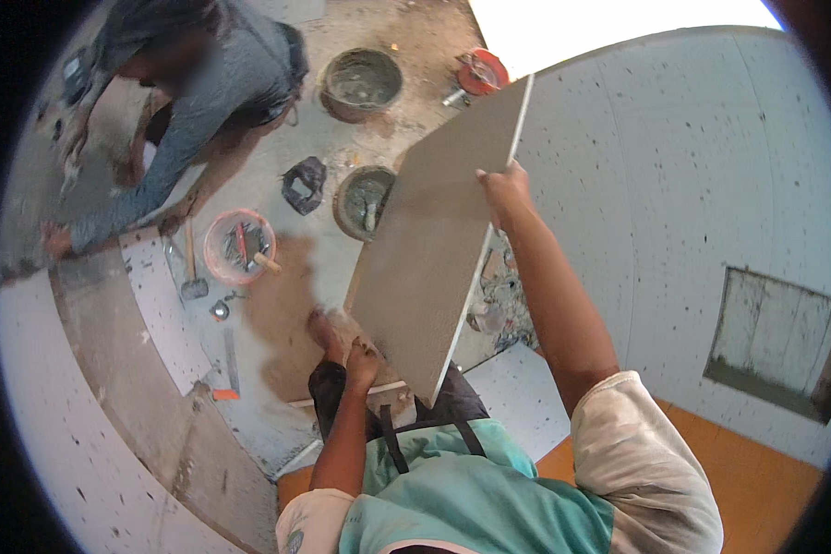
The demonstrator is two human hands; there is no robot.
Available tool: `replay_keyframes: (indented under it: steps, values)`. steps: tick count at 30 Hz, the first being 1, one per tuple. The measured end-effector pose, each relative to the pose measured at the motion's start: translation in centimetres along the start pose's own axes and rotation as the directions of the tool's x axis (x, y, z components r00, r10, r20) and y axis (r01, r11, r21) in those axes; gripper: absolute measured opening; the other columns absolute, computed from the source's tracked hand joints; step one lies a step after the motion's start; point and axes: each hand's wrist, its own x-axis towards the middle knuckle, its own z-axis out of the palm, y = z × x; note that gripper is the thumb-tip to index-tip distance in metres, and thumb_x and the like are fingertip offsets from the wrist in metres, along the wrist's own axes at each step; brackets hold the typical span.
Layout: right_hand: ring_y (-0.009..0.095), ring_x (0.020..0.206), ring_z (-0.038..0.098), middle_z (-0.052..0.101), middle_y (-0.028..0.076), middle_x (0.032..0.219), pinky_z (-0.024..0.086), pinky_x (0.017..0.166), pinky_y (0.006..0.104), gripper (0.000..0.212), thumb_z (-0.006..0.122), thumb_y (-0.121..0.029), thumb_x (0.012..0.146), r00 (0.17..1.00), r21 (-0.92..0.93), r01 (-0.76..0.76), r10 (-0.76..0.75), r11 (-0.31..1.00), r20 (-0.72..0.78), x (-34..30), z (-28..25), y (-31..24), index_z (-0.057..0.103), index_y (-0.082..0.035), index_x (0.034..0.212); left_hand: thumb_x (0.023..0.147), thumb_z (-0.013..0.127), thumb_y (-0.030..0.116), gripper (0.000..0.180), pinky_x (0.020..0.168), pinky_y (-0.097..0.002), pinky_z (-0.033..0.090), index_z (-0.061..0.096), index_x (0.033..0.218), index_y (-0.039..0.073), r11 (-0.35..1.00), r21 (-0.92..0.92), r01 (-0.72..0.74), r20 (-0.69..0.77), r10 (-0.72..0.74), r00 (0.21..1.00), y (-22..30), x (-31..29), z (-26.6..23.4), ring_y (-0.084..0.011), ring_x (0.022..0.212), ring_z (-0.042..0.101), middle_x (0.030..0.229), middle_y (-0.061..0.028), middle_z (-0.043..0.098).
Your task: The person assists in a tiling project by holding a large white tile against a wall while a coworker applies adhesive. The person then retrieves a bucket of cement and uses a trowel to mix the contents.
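Note:
A large flat tile (439, 217), grey-brown on the face toward me with a pale edge, stands tilted in front of my legs. My right hand (506, 192) grips its long right edge near the upper end, thumb on the grey-brown face. Down by the tile's lower left edge is my left hand (362, 364), its fingers curled in. Whether those fingers hold the tile or something small is not visible. Just left of the tile, partly behind it, sits a bucket of grey mortar (365, 201).
A co-worker (208, 88) crouches at the upper left, reaching to the floor. Nearby lie a pink-rimmed bucket with tools (238, 245), a mallet (192, 277), a black plastic bag (303, 185), a larger mortar bucket (362, 83) and a red bucket (482, 72). A speckled pale wall (683, 166) stands right.

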Motion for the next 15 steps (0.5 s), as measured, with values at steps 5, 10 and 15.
replay_keyframes:
  steps: [5, 10, 15]
  values:
    - [0.028, 0.087, 0.062, 0.062, 0.018, 0.099, 0.05, 0.071, 0.0386, 0.035, 0.064, -0.002, 0.077, 1.0, 0.067, -0.007, 0.008, 0.998, -0.007, 0.0, -0.5, 0.2, 0.052, 0.002, 0.11, 0.067, 0.072, 0.008, 0.084, 0.103, -0.0387, 0.034, 0.025, 0.135, -0.006, 0.798, 0.486, -0.357, 0.133, 0.336, 0.932, 8.9, -4.9, -2.5, -0.0392, 0.126, 0.036, 0.136, -0.0288, 0.032]
    - [0.03, 0.089, 0.062, 0.061, 0.02, 0.099, 0.05, 0.072, 0.0379, 0.035, 0.063, -0.004, 0.077, 0.999, 0.098, 0.032, -0.028, 0.995, -0.035, -0.1, -0.4, 0.5, 0.052, 0.003, 0.11, 0.064, 0.076, 0.009, 0.092, 0.104, -0.043, 0.032, 0.022, 0.137, -0.005, 0.606, 0.471, -0.641, 0.188, 0.641, 0.744, 8.6, -3.6, -1.0, -0.0412, 0.125, 0.036, 0.136, -0.0285, 0.033]
    - [0.03, 0.09, 0.061, 0.061, 0.02, 0.099, 0.049, 0.074, 0.0374, 0.036, 0.061, -0.01, 0.081, 0.997, 0.21, 0.063, -0.07, 0.976, 0.026, 1.7, -0.9, 3.1, 0.05, 0.004, 0.112, 0.071, 0.069, 0.008, 0.08, 0.104, -0.0441, 0.031, 0.025, 0.136, -0.004, 0.533, 0.429, -0.729, 0.185, 0.739, 0.648, 9.9, -4.5, 0.1, -0.0411, 0.125, 0.037, 0.135, -0.0267, 0.037]
